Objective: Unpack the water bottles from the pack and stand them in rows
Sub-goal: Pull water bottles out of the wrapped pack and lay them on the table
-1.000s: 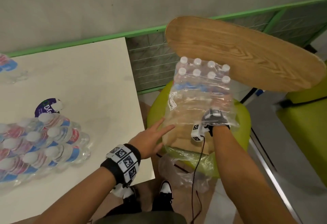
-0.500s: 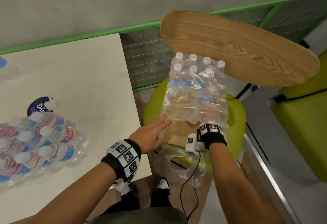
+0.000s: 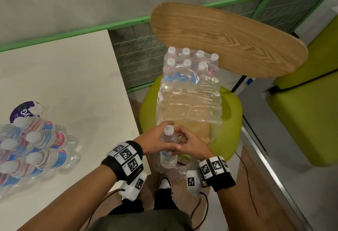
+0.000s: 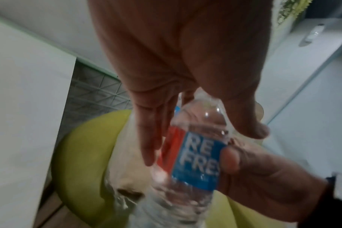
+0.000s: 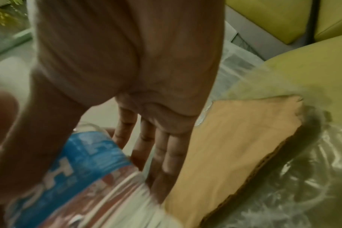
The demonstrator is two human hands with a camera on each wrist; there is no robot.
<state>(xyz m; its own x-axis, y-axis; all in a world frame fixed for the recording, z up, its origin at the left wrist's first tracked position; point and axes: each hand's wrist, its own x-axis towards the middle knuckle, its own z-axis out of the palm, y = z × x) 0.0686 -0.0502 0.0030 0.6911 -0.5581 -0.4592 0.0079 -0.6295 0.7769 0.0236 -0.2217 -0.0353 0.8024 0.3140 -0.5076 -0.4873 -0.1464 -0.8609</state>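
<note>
A shrink-wrapped pack of water bottles (image 3: 190,88) lies on a green chair seat (image 3: 230,130), caps pointing away and its near end torn open. Just in front of it both hands hold one clear water bottle (image 3: 168,148) with a white cap and a blue and red label (image 4: 195,168). My left hand (image 3: 161,137) wraps the bottle's upper part, fingers on one side and thumb on the other. My right hand (image 3: 181,141) grips it from the right, thumb (image 4: 230,160) on the label and fingers (image 5: 166,154) behind the bottle.
A white table (image 3: 64,84) on the left carries a heap of bottles lying on their sides (image 3: 36,148). Brown cardboard (image 3: 195,128) sits under the pack. Loose plastic wrap (image 3: 175,171) hangs below the seat. The wooden chair back (image 3: 228,35) rises behind, and another green seat (image 3: 311,112) stands at the right.
My right hand has come back out of the pack's open end with a bottle. My left hand left the pack's side and took hold of that bottle too.
</note>
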